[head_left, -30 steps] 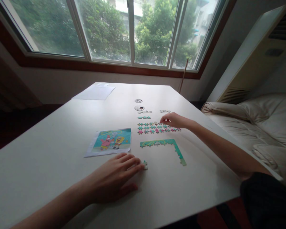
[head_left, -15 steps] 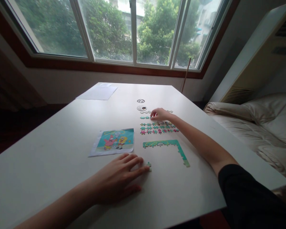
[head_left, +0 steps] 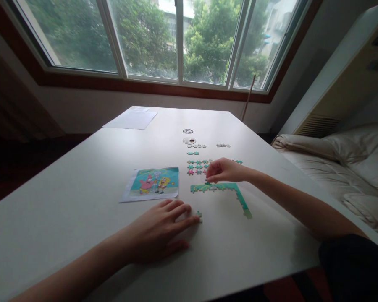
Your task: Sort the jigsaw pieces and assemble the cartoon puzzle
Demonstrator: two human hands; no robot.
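Note:
My right hand (head_left: 225, 170) pinches a small puzzle piece (head_left: 207, 181) just above the top edge of a green, partly joined puzzle border (head_left: 244, 204). That border forms a corner, with a top strip and a right side. My left hand (head_left: 164, 228) lies on the table with its fingers stretched out. Its index fingertip touches a small group of green puzzle pieces (head_left: 199, 215). Rows of loose puzzle pieces (head_left: 193, 167) lie beyond the border, partly hidden behind my right hand. A cartoon reference picture (head_left: 154, 183) rests to the left of them.
On the white table (head_left: 66, 209), two round items (head_left: 189, 141) lie past the loose pieces. White paper sheets (head_left: 130, 119) are at the far left corner. A cream sofa (head_left: 327, 159) stands to the right, and a window (head_left: 151, 42) is behind the table.
My right hand has come back from the far rows toward the border, carrying a piece taken from the second-farthest row. My left hand has stayed by the small green group.

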